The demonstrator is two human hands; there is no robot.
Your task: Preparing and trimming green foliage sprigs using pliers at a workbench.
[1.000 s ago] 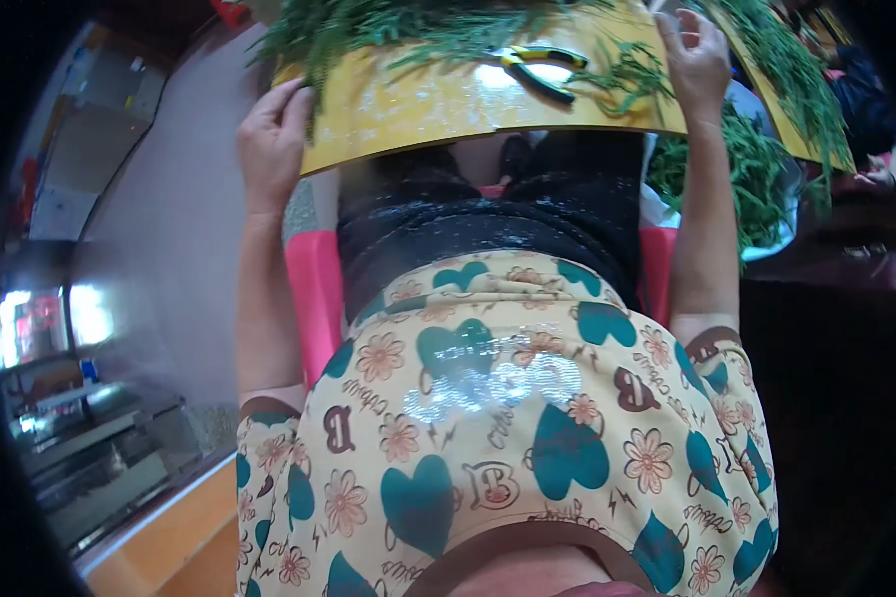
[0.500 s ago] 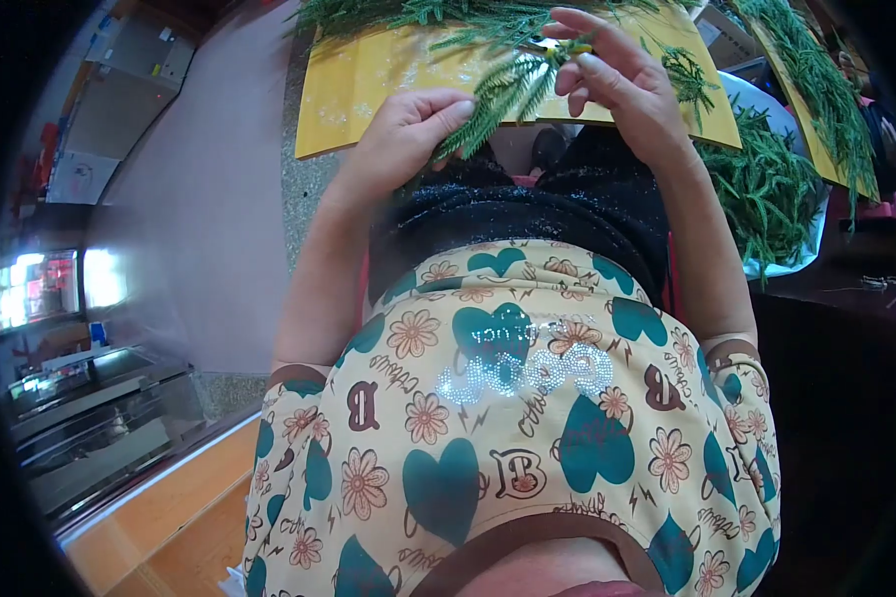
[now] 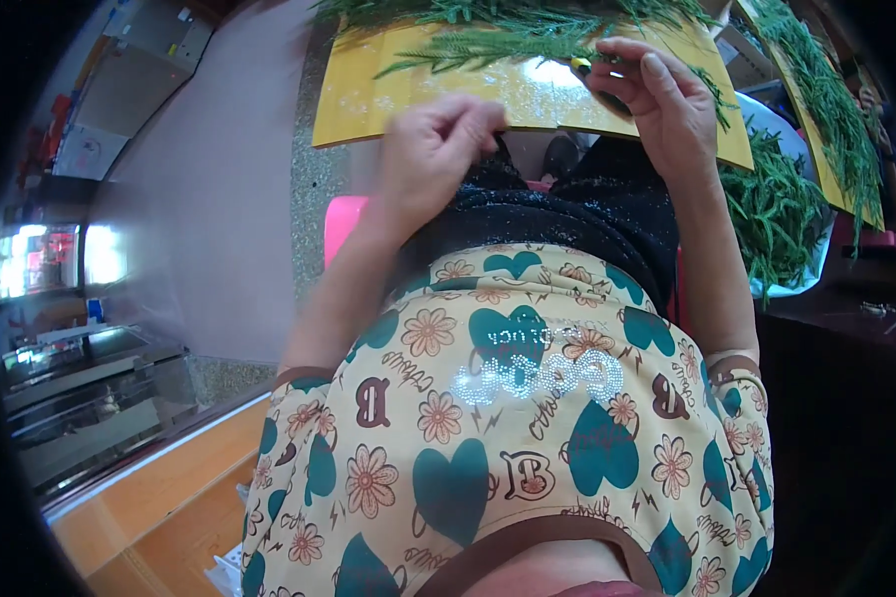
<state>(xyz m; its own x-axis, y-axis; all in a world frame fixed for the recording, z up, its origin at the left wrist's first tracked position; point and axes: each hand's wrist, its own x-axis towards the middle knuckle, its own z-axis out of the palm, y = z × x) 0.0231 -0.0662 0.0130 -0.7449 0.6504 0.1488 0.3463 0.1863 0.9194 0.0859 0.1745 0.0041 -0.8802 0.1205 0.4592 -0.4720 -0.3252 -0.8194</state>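
My right hand (image 3: 672, 104) is raised over the yellow board (image 3: 368, 104), thumb and fingers bent around the stem end of a green artificial pine sprig (image 3: 493, 48). The sprig stretches leftward from the fingertips above the board. A small yellow piece (image 3: 579, 64) shows by those fingertips; its kind is unclear. My left hand (image 3: 438, 154) is below the board's near edge, apart from the sprig. Its fingers are curled together and blurred, and whatever may be in them is hidden.
More green sprigs (image 3: 448, 12) lie along the board's far side. At the right, a white-lined container (image 3: 819, 234) holds many sprigs, with another sprig-covered yellow board (image 3: 871, 211) beyond it. A pink seat edge (image 3: 343, 227) shows by my left forearm. White specks dot the board and my dark trousers.
My left hand has let go of the sprig's needles and moved right and down. The sprig now points left over the board, and my right hand has shifted slightly right and down.
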